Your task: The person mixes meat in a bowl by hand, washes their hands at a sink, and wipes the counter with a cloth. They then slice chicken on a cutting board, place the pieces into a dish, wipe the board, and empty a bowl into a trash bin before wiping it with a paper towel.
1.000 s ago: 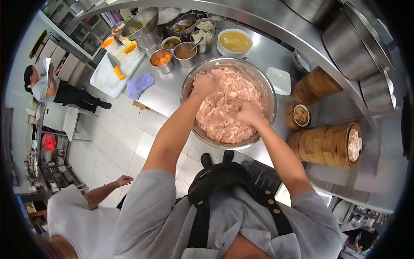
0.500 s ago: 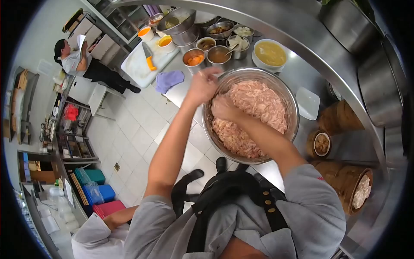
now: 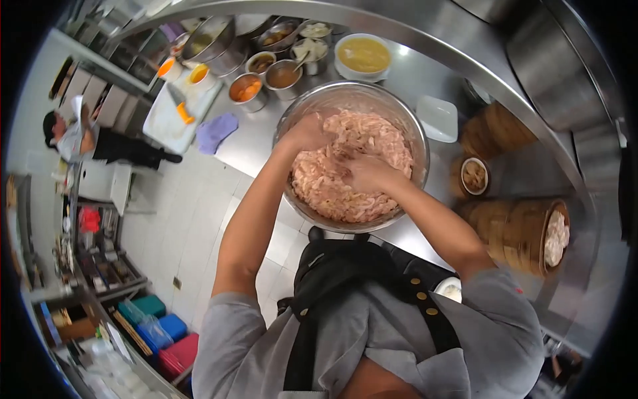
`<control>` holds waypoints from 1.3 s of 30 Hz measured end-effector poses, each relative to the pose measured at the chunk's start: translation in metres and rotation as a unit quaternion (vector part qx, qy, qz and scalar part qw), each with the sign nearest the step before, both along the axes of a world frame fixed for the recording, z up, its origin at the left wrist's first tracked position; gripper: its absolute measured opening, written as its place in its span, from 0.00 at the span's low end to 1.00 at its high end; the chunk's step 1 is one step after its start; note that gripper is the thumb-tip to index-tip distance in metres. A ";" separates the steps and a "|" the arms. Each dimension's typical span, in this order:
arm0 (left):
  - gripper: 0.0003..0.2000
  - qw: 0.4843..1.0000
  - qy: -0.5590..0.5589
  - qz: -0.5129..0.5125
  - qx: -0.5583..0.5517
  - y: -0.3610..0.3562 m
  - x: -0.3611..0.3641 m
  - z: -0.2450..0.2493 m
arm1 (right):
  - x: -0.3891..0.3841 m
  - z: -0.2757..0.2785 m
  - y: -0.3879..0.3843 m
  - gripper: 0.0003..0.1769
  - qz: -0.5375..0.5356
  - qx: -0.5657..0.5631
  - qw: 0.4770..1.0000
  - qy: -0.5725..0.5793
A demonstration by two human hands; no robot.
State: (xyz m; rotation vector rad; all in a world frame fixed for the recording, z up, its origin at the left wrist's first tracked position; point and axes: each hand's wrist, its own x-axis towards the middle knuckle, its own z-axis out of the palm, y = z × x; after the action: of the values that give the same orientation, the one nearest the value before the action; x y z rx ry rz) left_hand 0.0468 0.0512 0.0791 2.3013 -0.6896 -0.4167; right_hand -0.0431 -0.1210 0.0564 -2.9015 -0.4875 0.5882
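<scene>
A large steel bowl (image 3: pixel 424 143) on the counter holds a mass of raw pink chopped meat (image 3: pixel 382 133). My left hand (image 3: pixel 310 133) is inside the bowl at its left side, its fingers loosely apart over the meat and slightly blurred. Lower and nearer the middle, my right hand (image 3: pixel 365 173) presses into the meat, fingers spread and pointing left. The fingertips of my right hand are partly hidden in the meat. No tool shows in either hand.
Left of the bowl lie a purple cloth (image 3: pixel 216 132) and a white cutting board (image 3: pixel 166 126) with an orange-handled knife (image 3: pixel 181 106). Behind stands a bowl of yellow liquid (image 3: pixel 363 54). Bamboo steamers (image 3: pixel 512 229) stand right. Another person (image 3: pixel 80 139) holds paper far left.
My left hand has come down from above the rim into the bowl. My right hand has shifted from the bowl's left side toward the middle of the meat. The camera view has turned.
</scene>
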 end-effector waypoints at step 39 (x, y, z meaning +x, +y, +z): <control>0.23 0.901 -0.025 -0.398 -0.169 0.032 0.087 -0.032 | -0.006 -0.037 -0.032 0.17 -0.637 0.047 0.750 -0.174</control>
State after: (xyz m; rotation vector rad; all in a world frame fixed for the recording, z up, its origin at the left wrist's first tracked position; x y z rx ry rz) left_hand 0.1339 0.0830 0.0466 1.6232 -1.5951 -0.5465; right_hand -0.0489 -0.1529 0.0196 -2.4025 1.3203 -0.2057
